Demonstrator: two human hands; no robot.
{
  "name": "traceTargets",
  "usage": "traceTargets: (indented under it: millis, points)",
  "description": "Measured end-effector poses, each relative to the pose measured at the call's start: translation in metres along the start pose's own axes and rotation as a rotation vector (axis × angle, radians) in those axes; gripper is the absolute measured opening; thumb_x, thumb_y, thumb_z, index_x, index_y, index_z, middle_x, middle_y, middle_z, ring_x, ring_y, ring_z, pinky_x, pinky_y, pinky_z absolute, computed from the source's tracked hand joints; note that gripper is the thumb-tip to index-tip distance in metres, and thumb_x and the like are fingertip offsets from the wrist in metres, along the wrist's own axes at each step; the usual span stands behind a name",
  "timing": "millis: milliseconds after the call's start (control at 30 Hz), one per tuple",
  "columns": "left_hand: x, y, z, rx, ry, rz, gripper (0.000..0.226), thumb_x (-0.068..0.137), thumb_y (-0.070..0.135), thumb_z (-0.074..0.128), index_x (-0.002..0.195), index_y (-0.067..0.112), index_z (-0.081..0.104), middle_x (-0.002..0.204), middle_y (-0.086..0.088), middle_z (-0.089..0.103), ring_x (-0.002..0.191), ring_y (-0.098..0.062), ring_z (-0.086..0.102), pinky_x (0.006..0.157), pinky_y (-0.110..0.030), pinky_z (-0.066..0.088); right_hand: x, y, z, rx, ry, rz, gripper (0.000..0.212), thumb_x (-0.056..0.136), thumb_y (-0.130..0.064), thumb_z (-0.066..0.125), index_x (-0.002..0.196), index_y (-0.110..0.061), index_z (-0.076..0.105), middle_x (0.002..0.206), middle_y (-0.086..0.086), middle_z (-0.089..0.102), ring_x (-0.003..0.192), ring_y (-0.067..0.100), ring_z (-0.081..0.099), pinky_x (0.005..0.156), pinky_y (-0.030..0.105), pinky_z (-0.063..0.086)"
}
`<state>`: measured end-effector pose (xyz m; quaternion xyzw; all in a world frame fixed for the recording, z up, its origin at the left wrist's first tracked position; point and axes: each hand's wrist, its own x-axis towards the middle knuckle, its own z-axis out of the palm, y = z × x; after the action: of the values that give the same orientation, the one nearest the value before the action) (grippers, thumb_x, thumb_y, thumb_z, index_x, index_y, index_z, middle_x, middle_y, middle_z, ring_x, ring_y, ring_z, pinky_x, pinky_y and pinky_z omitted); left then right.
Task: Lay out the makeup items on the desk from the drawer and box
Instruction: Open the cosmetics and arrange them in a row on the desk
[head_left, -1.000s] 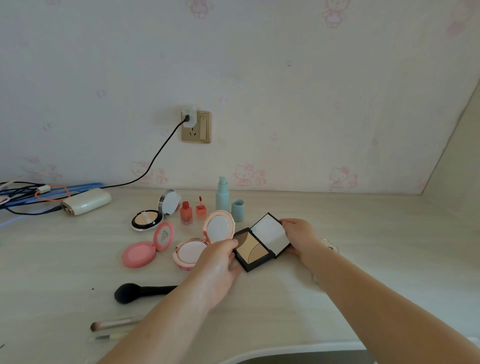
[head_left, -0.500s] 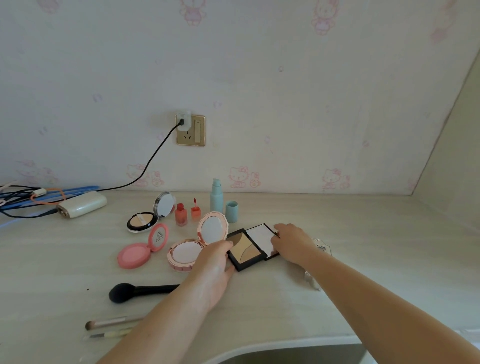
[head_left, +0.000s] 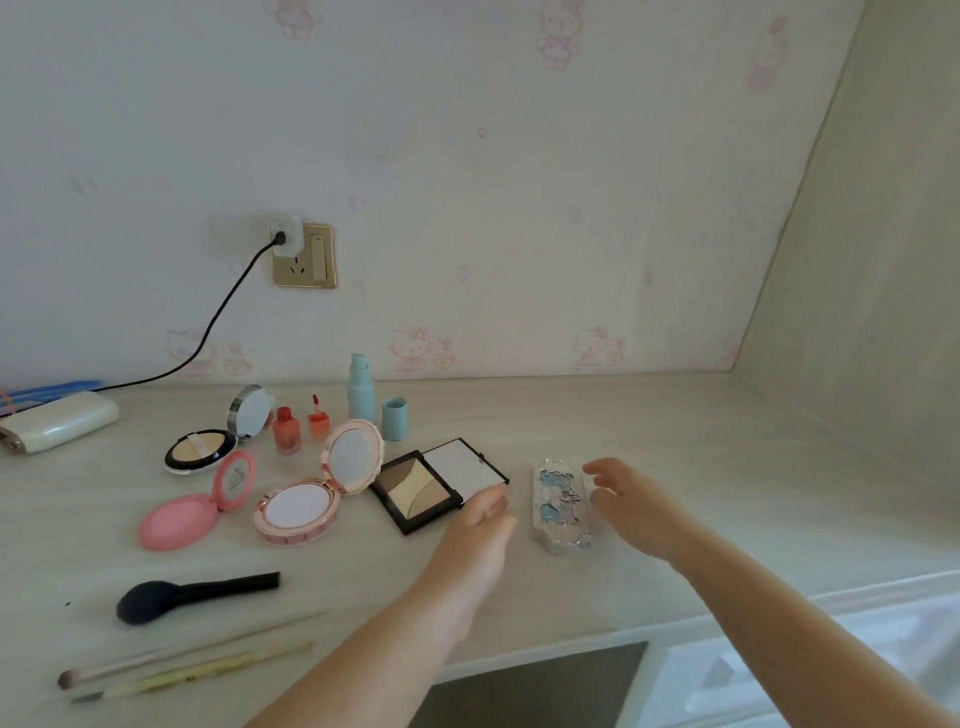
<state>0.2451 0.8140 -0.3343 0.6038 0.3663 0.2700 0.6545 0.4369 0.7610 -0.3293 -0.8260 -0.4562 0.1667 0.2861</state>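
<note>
Now both hands, left (head_left: 480, 525) and right (head_left: 631, 512), are loose and empty; take the silver palette (head_left: 563, 506) by its long edges and open it flat on the surface (head_left: 727, 467).

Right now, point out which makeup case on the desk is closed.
The silver embossed case beside the right hand. Its lid is shut; the black palette, both pink compacts and the black-rimmed compact lie open showing mirrors.

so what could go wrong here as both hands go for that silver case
The left hand hovers right over the open black palette; a careless sweep could knock it or smudge the powder. The silver case lies closed beside the right hand and looks glossy, so it might slip when lifted. The open pink compact stands close by.
</note>
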Motion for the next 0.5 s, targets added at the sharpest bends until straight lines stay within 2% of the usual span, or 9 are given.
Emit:
traceTargets:
  millis: [100,133,200,233,300,333,400,500]
  points:
    - [0.006,0.005,0.017,0.018,-0.053,0.006,0.032,0.092,0.017,0.047,0.100,0.034,0.072,0.105,0.017,0.071,0.102,0.000,0.059,0.094,-0.025,0.044,-0.014,0.001,0.011,0.009,-0.060,0.015,0.043,0.091,-0.020,0.039,0.134,-0.025,0.039,0.131,0.000,0.054,0.103,0.018,0.055,0.073,0.026,0.043]
    - [0.010,0.006,0.022,0.032,-0.064,-0.002,0.031,0.091,0.016,0.048,0.098,0.032,0.073,0.102,0.013,0.072,0.101,-0.003,0.061,0.094,-0.027,0.045,-0.018,0.001,0.013,-0.001,-0.060,0.003,0.045,0.090,-0.020,0.039,0.135,-0.025,0.038,0.129,0.001,0.056,0.103,0.018,0.055,0.074,0.027,0.044]
    - [0.017,0.008,0.031,0.047,-0.040,-0.040,0.032,0.090,0.015,0.047,0.115,0.023,0.066,0.115,0.002,0.067,0.109,-0.012,0.059,0.102,-0.032,0.043,-0.022,-0.002,0.018,-0.029,-0.046,-0.025,0.046,0.090,-0.021,0.039,0.136,-0.025,0.038,0.127,0.002,0.057,0.101,0.017,0.054,0.069,0.022,0.041]
    - [0.019,0.008,0.034,0.050,-0.014,-0.047,0.033,0.091,0.016,0.046,0.118,0.020,0.062,0.116,0.001,0.064,0.107,-0.012,0.057,0.100,-0.029,0.043,-0.024,-0.004,0.020,-0.038,-0.033,-0.033,0.046,0.091,-0.023,0.039,0.137,-0.025,0.037,0.129,0.002,0.056,0.104,0.017,0.053,0.070,0.022,0.040]
    - [0.018,0.007,0.042,0.089,0.006,0.000,0.030,0.093,0.016,0.043,0.117,0.023,0.059,0.111,0.007,0.058,0.098,-0.006,0.053,0.081,-0.017,0.042,-0.027,-0.007,0.025,-0.053,0.010,-0.052,0.046,0.092,-0.025,0.040,0.138,-0.024,0.038,0.134,0.002,0.052,0.117,0.020,0.051,0.085,0.027,0.040]
    - [0.016,0.006,0.045,0.113,0.010,0.038,0.032,0.094,0.014,0.041,0.120,0.024,0.057,0.112,0.009,0.055,0.100,-0.005,0.051,0.078,-0.015,0.038,-0.029,-0.008,0.028,-0.064,0.039,-0.060,0.045,0.093,-0.027,0.040,0.138,-0.023,0.039,0.136,0.002,0.051,0.120,0.021,0.049,0.093,0.031,0.039]
    - [0.011,0.004,0.053,0.116,0.030,0.107,0.034,0.095,0.011,0.037,0.119,0.027,0.055,0.114,0.011,0.052,0.107,-0.005,0.047,0.086,-0.016,0.034,-0.032,-0.012,0.033,-0.070,0.108,-0.066,0.044,0.093,-0.031,0.041,0.136,-0.023,0.042,0.137,0.001,0.049,0.121,0.021,0.048,0.100,0.035,0.036]
    - [0.007,-0.001,0.059,0.086,0.068,0.159,0.036,0.095,0.009,0.035,0.117,0.028,0.057,0.112,0.016,0.052,0.109,-0.001,0.046,0.093,-0.016,0.033,-0.035,-0.011,0.037,-0.042,0.188,-0.059,0.046,0.089,-0.032,0.047,0.134,-0.027,0.042,0.136,-0.003,0.049,0.117,0.020,0.049,0.097,0.033,0.037]
